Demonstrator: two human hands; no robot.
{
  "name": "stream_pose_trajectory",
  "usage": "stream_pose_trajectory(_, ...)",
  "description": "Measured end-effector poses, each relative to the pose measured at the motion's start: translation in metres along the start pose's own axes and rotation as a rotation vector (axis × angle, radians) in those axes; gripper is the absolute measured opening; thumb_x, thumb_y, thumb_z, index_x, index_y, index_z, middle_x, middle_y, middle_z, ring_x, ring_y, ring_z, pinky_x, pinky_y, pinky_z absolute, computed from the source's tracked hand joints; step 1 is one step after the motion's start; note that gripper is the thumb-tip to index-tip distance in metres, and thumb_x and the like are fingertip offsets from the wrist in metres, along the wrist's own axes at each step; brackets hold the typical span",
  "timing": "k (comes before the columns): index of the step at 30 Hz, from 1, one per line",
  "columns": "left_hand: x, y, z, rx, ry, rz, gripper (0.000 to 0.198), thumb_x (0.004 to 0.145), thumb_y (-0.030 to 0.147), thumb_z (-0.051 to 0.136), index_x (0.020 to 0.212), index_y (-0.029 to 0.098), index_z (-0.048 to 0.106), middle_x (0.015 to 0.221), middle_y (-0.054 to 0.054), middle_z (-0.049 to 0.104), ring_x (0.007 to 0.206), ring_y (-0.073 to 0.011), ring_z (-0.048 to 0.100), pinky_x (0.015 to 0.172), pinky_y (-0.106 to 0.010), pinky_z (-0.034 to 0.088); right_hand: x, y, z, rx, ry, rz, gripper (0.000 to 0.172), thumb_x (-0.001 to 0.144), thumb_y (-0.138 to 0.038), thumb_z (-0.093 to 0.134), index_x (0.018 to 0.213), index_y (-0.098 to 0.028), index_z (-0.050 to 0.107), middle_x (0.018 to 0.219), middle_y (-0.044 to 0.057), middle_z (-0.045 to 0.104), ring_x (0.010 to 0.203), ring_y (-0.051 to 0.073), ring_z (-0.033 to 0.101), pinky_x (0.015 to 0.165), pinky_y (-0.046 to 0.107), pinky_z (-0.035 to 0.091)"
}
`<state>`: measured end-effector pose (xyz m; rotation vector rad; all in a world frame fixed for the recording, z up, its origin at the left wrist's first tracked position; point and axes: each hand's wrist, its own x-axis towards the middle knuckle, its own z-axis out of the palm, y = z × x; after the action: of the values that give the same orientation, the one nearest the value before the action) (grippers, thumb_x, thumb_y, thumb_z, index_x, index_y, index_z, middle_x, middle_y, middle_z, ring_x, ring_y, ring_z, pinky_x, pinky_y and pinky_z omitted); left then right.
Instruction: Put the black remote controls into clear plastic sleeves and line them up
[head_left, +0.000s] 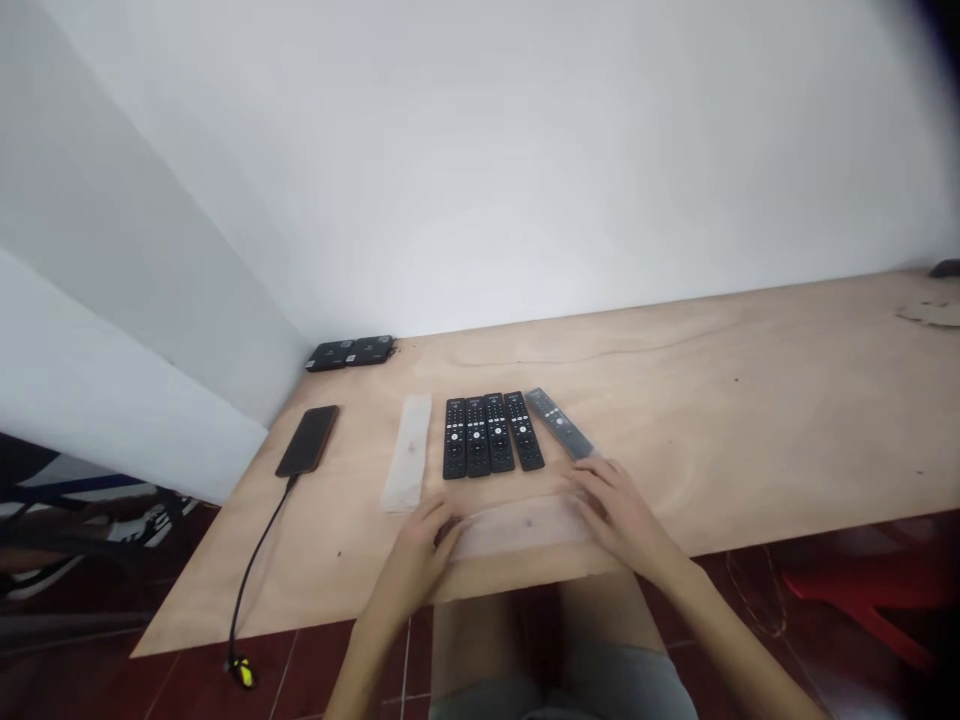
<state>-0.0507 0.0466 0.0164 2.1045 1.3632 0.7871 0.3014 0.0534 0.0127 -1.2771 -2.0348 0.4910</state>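
Note:
A translucent plastic sleeve [517, 528] lies crosswise near the table's front edge. At its left end is my left hand [424, 550], thumb and fingers curved around the end, pinching it. My right hand [611, 505] rests over its right end with fingers spread, just below a remote in a clear sleeve [559, 423] that lies tilted. Several black remotes stand side by side, among them a leftmost one [454, 438] and a rightmost one [523, 430]. Another translucent sleeve [409, 455] lies left of them.
A phone [308, 440] with a black cable [259, 550] lies on the wooden table [720, 400] at left. Two black boxes [370, 350] sit by the wall. A red stool [862, 600] stands below at right; another person's foot [49, 575] shows at far left.

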Motion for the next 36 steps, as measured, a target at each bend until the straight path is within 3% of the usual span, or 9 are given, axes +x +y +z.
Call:
stream_pose_trajectory(3, 0.01, 0.012, -0.008, -0.036, -0.088, 0.09, 0.029, 0.111, 0.037, 0.058, 0.088, 0.022, 0.069, 0.097, -0.004, 0.068, 0.091, -0.0209, 0.068, 0.086, -0.034, 0.057, 0.017, -0.027, -0.005, 0.095, -0.171, -0.072, 0.039, 0.104, -0.036, 0.072, 0.143, -0.032, 0.071, 0.137, 0.011, 0.073, 0.13, 0.035, 0.062, 0.113, 0.054, 0.052)
stream_pose_trajectory(7, 0.017, 0.022, -0.012, -0.08, 0.031, 0.078, 0.02, 0.109, 0.041, 0.064, 0.109, 0.025, 0.076, 0.111, -0.008, 0.07, 0.104, -0.0237, 0.069, 0.093, -0.038, 0.059, 0.032, -0.044, -0.001, 0.332, -0.378, -0.062, 0.021, 0.107, -0.035, 0.066, 0.097, -0.026, 0.082, 0.094, 0.005, 0.078, 0.094, 0.028, 0.07, 0.089, 0.041, 0.057)
stream_pose_trajectory(10, 0.015, 0.022, 0.002, -0.215, 0.415, -0.1, 0.043, 0.102, 0.048, 0.074, 0.138, 0.026, 0.069, 0.131, -0.013, 0.069, 0.113, -0.0267, 0.072, 0.097, -0.043, 0.062, 0.031, -0.042, 0.016, 0.544, -0.297, 0.125, 0.027, 0.106, -0.043, 0.068, 0.092, -0.023, 0.08, 0.086, 0.002, 0.077, 0.08, 0.024, 0.067, 0.074, 0.034, 0.053)
stream_pose_trajectory(12, 0.012, 0.022, 0.019, -0.427, 0.533, -0.239, 0.056, 0.097, 0.053, 0.077, 0.143, 0.023, 0.064, 0.133, -0.015, 0.071, 0.111, -0.0271, 0.076, 0.093, -0.042, 0.065, 0.028, -0.041, 0.031, 0.7, -0.173, 0.23, 0.028, 0.101, -0.048, 0.074, 0.093, -0.021, 0.079, 0.087, 0.003, 0.076, 0.08, 0.023, 0.067, 0.073, 0.033, 0.052)
stream_pose_trajectory(19, 0.011, 0.038, 0.067, -0.856, 0.36, -0.397, 0.049, 0.087, 0.053, 0.088, 0.118, 0.017, 0.079, 0.112, -0.016, 0.084, 0.105, -0.031, 0.082, 0.092, -0.043, 0.067, 0.029, -0.058, 0.072, 0.937, -0.043, 0.311, 0.039, 0.098, -0.06, 0.075, 0.103, -0.021, 0.076, 0.095, 0.005, 0.079, 0.091, 0.024, 0.073, 0.084, 0.036, 0.058)
stream_pose_trajectory(22, 0.02, 0.038, 0.041, -0.8, 0.421, -0.403, 0.052, 0.084, 0.052, 0.09, 0.12, 0.015, 0.081, 0.1, -0.013, 0.085, 0.092, -0.0265, 0.081, 0.082, -0.037, 0.066, 0.03, -0.058, 0.075, 0.962, -0.031, 0.337, 0.042, 0.097, -0.064, 0.075, 0.094, -0.022, 0.073, 0.085, 0.003, 0.074, 0.08, 0.022, 0.069, 0.076, 0.034, 0.056)
stream_pose_trajectory(26, 0.047, 0.016, -0.029, -0.566, 0.514, -0.347, 0.064, 0.086, 0.052, 0.088, 0.134, 0.011, 0.077, 0.077, -0.005, 0.079, 0.077, -0.0198, 0.075, 0.077, -0.032, 0.062, 0.029, -0.053, 0.074, 0.956, 0.002, 0.37, 0.045, 0.099, -0.066, 0.072, 0.089, -0.022, 0.069, 0.077, 0.0, 0.067, 0.071, 0.019, 0.061, 0.069, 0.032, 0.053)
stream_pose_trajectory(29, 0.075, -0.016, -0.073, -0.38, 0.526, -0.308, 0.069, 0.087, 0.059, 0.082, 0.134, 0.01, 0.075, 0.097, -0.011, 0.084, 0.072, -0.0166, 0.07, 0.071, -0.031, 0.059, 0.029, -0.052, 0.074, 0.96, 0.011, 0.371, 0.047, 0.1, -0.067, 0.069, 0.089, -0.022, 0.07, 0.079, 0.001, 0.066, 0.073, 0.019, 0.061, 0.069, 0.032, 0.053)
stream_pose_trajectory(36, 0.111, -0.085, -0.083, -0.002, 0.388, -0.357, 0.049, 0.083, 0.054, 0.075, 0.108, 0.013, 0.081, 0.096, -0.017, 0.083, 0.079, -0.0297, 0.076, 0.077, -0.044, 0.064, 0.027, -0.055, 0.076, 0.961, 0.013, 0.366, 0.048, 0.102, -0.067, 0.067, 0.088, -0.021, 0.07, 0.079, 0.002, 0.065, 0.074, 0.019, 0.06, 0.069, 0.032, 0.052)
